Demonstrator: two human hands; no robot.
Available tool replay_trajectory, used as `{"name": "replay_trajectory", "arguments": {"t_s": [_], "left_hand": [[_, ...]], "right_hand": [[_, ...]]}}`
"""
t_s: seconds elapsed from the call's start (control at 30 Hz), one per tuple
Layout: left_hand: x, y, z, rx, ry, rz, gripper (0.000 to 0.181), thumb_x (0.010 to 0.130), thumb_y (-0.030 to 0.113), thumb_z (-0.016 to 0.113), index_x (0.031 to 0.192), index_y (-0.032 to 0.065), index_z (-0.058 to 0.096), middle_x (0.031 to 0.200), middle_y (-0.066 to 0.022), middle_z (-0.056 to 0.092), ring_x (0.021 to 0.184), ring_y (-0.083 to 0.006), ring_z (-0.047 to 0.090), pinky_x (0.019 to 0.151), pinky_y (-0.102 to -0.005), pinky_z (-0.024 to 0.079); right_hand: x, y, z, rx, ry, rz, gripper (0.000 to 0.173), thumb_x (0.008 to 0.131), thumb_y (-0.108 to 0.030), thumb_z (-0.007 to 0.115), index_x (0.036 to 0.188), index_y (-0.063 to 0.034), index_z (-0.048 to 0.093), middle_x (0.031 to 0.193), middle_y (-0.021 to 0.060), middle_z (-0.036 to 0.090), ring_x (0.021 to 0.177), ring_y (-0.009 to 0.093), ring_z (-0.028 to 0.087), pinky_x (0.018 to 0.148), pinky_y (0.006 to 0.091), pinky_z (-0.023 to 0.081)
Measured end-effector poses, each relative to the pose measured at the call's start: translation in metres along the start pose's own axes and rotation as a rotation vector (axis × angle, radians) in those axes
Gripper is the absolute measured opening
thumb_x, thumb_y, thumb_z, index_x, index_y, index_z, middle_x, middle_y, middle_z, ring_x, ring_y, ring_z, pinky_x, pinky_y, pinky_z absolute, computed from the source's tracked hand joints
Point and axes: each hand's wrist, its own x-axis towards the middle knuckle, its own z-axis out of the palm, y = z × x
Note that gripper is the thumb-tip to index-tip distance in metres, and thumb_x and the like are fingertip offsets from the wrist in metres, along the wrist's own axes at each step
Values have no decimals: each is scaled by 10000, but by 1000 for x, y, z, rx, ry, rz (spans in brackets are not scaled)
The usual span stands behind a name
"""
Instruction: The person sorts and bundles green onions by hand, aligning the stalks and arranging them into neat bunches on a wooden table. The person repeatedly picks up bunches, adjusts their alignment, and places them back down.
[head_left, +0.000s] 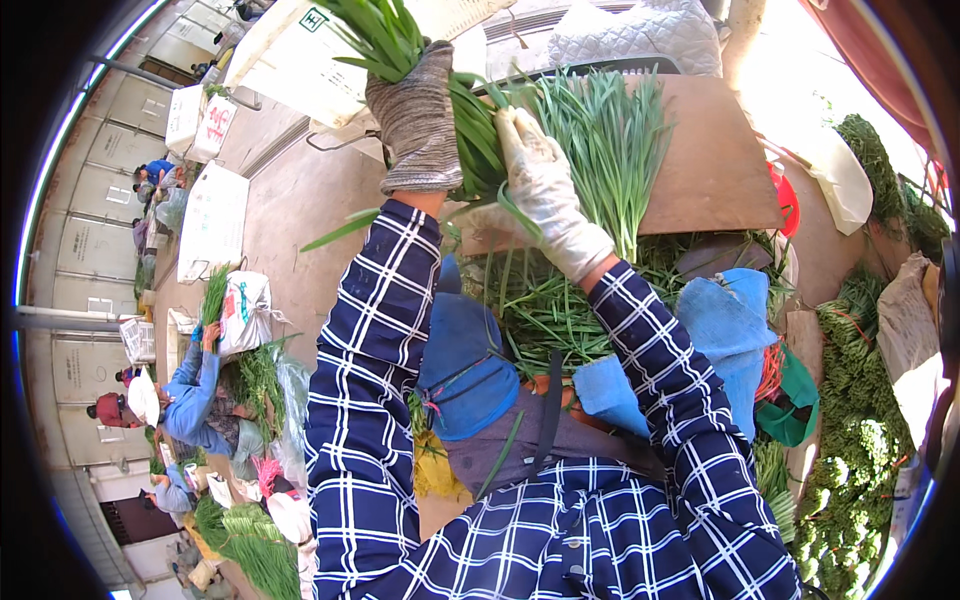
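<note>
My left hand (416, 116), in a grey-brown knit glove, is closed around a bunch of long flat green leaves (386, 37), held up at the top centre. Just to its right is my right hand (536, 172), in a dirty white glove, its fingers against leaves hanging from the bunch; whether it grips any is not plain. Beyond it, a fanned pile of green leafy stalks (607, 142) lies on a brown board (712, 165). Loose leaves (555, 315) are heaped below my forearms, near my lap.
Bundled greens (855, 420) are stacked at the right, near a red container (784, 199). A white box (292, 60) stands at the upper left. Further left, a person in blue (195, 405) holds greens beside a white sack (244, 311). Blue cloth (724, 322) lies by my right arm.
</note>
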Motion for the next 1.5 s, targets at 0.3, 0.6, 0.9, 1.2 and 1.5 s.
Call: {"name": "replay_trajectory", "arguments": {"t_s": [0.3,0.6,0.9,1.2,1.5], "left_hand": [[21,60,8,89,-416,-133,287,769,149,796,977,-8,675,830,-76,692,732,-170,667,598,-266,545],[13,7,-30,-2,-674,-135,329,796,170,791,1079,40,687,1083,-66,699,962,-133,655,825,-269,555],[26,8,-32,-159,-838,-148,354,774,220,795,1066,44,698,1032,-54,707,953,-170,670,857,-298,556],[-9,53,-27,243,-607,75,185,930,105,546,986,50,713,953,-53,724,852,-154,691,734,-292,576],[14,57,-52,558,-346,234,239,900,145,582,1038,-30,670,941,-138,725,837,-194,695,766,-307,560]], "right_hand": [[37,-14,-17,793,52,56,321,832,-109,745,1119,-15,637,1007,66,705,861,123,645,775,278,540],[50,26,-14,535,-220,38,550,767,-179,795,1250,-35,576,1120,93,676,1012,165,616,893,297,488],[74,28,-19,692,-459,138,372,797,-99,766,1132,1,639,999,69,693,879,153,628,807,309,514],[-6,30,-29,-78,-414,11,992,610,-582,804,1296,34,437,1145,231,626,1066,370,618,867,389,496],[-84,53,-52,-102,399,134,864,802,-344,764,1444,48,338,1183,217,622,1056,294,613,952,331,457]]}}
